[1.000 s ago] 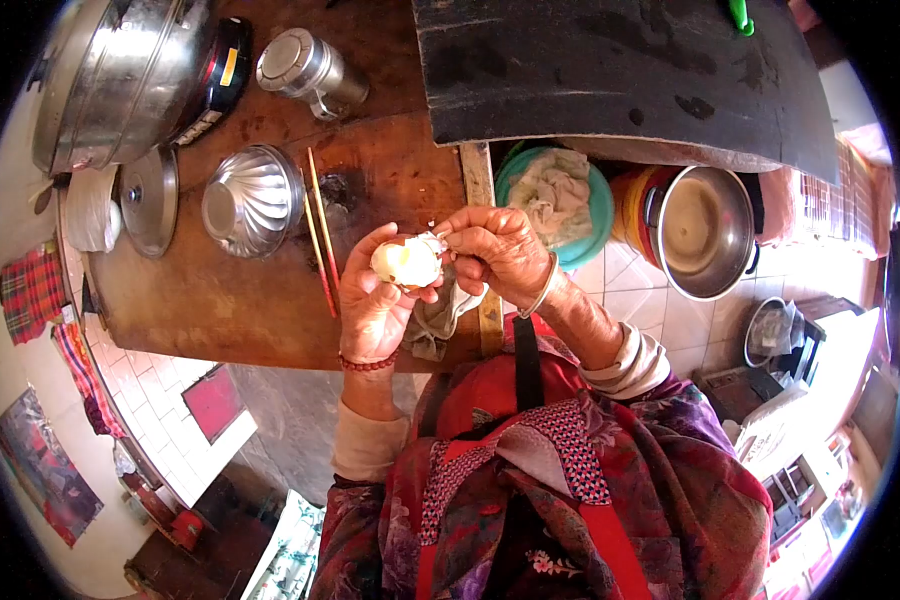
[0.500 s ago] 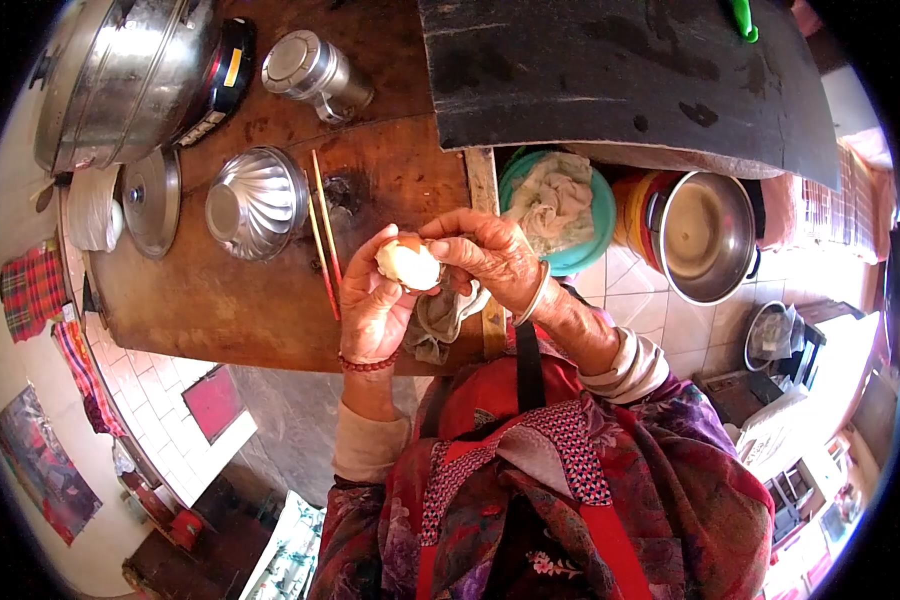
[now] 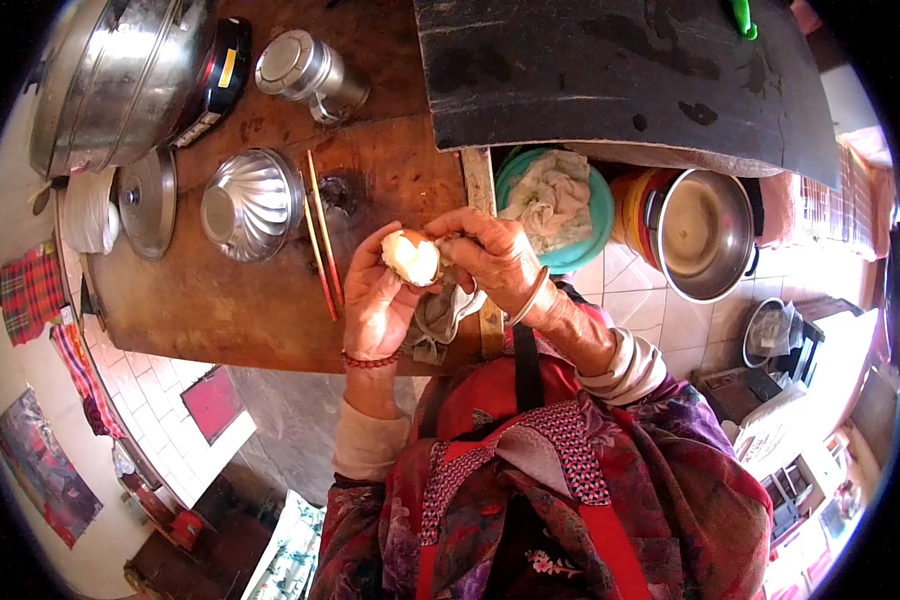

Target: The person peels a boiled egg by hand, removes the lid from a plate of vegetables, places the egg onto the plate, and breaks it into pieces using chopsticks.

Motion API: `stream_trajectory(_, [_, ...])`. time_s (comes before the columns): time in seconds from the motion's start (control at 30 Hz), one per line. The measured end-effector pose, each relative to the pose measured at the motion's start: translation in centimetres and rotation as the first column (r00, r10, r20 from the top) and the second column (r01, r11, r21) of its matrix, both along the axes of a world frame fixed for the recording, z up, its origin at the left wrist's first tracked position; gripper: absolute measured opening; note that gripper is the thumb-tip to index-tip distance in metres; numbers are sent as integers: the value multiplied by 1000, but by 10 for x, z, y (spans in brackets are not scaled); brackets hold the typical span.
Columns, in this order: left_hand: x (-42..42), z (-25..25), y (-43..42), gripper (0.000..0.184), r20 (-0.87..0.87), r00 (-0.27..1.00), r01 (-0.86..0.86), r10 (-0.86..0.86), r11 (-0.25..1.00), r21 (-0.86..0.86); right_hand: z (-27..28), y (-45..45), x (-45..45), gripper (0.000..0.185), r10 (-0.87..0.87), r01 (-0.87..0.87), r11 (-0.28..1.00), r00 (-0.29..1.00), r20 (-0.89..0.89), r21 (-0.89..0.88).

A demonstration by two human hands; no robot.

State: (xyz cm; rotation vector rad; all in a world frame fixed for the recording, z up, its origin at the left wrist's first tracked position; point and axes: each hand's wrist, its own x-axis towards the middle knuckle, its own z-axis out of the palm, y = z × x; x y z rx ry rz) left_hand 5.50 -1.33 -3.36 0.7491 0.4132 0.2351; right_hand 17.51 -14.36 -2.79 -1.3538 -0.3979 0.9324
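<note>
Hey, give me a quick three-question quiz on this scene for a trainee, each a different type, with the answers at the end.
1. True or false: the chopsticks lie on the wooden table, beside the fluted metal bowl.

2. Multiple choice: what is in the teal basin?
A) Spoons
B) A pale cloth
C) A glass jar

3. Fill in the blank: the left hand holds a partly peeled ____, and the fingers of the right hand are at its edge.

Key: 1. True; 2. B; 3. egg
</note>
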Motion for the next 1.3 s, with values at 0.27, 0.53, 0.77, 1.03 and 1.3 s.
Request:
stream_trajectory(0.27, [10,5,-7,53,3,1000,-11,11,1000,19,-9,-1,-1,19,-101,97,995,917,386,31])
stream_trajectory(0.53, [2,0,-9,56,-130,992,-8,8,1000,0,-13,-7,4,14,-36,51,998,932,-361,32])
stream_trajectory(0.77, [-25,-12,-7,60,-56,998,-15,8,991,-133,-78,-39,12,12,-215,350,937,560,-800,-7])
stream_trajectory(1.03, [-45,-16,-11,61,-145,983,-115,112,993,-11,-156,-44,63,13,-508,494,844,613,-605,-209])
stream_trajectory(1.3, [-61,-19,-15,65,-218,951,-230,217,973,-32,-221,12,139,9,-697,630,703,519,-495,-330])
